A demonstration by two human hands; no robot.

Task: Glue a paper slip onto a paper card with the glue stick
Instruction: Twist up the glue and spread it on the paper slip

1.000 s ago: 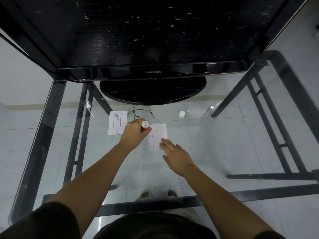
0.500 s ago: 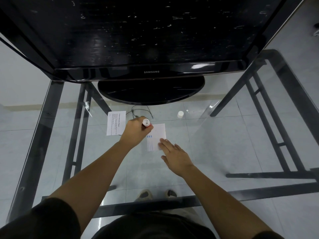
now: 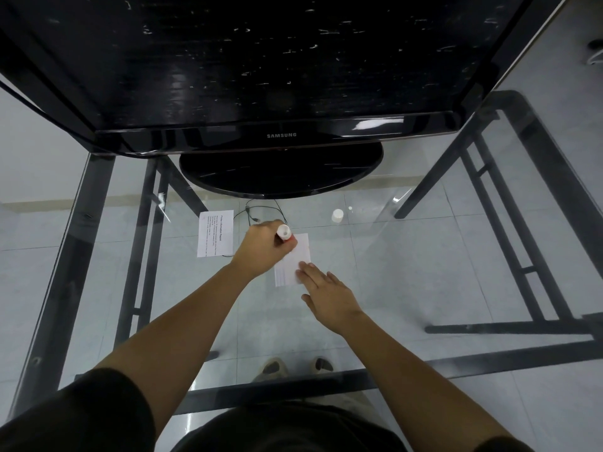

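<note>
- Your left hand is gripping the glue stick, working its tip over the card.
- Your right hand is lying flat and open, pinning the card against sliding.

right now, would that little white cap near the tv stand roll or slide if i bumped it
The cap stands on end on the glass table, so it probably won't roll unless tipped. Being small and on smooth glass, it likely slides easily. Nothing nearby would stop it.

One head-worn view looks steeply down, close over the glass table.
</note>
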